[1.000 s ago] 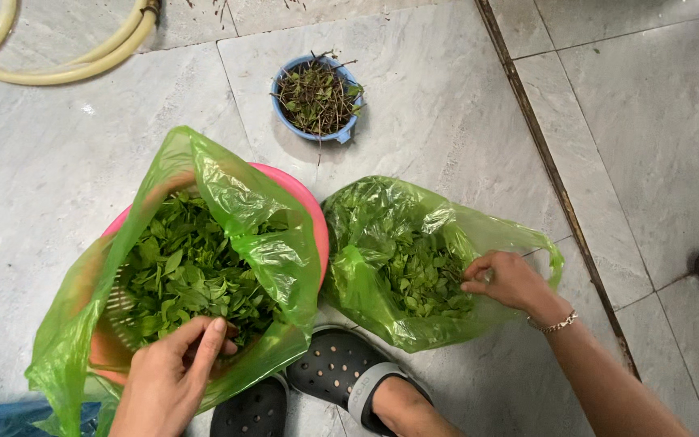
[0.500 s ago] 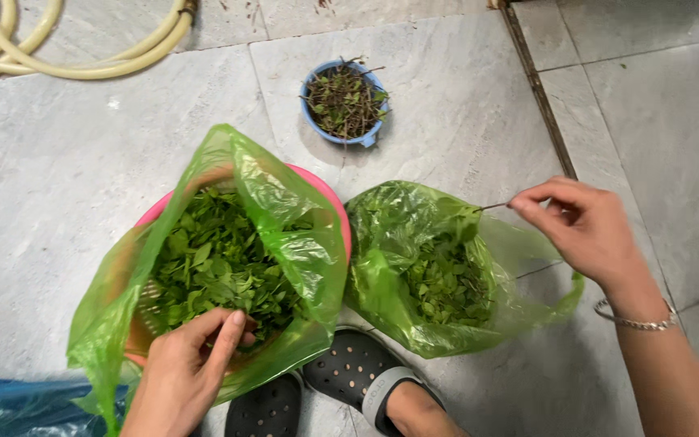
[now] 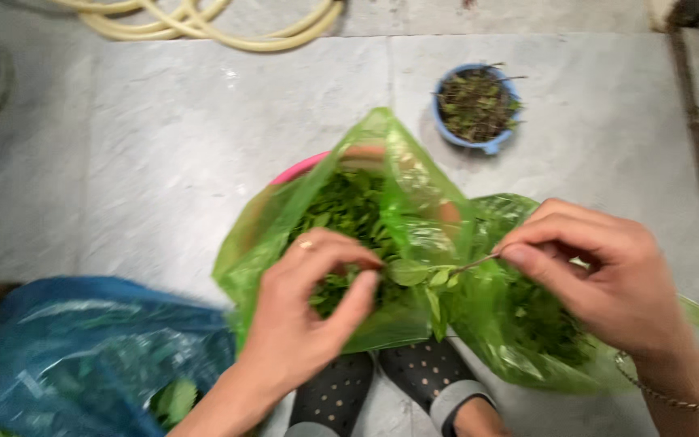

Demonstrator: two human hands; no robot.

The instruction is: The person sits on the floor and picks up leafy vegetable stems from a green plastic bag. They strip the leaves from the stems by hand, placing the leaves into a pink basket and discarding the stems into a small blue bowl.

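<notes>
Over the green bag of leaves (image 3: 366,218), the right hand (image 3: 608,279) pinches the bare end of a leafy sprig (image 3: 438,277) while the left hand (image 3: 309,311) grips its leaves, with a small blue bowl of stems (image 3: 476,107) beyond the bag.

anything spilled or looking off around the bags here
Nothing stands out. The leaves stay inside the green bags, the blue bowl of stems sits upright, and both hands hold one leafy sprig between them.
</notes>
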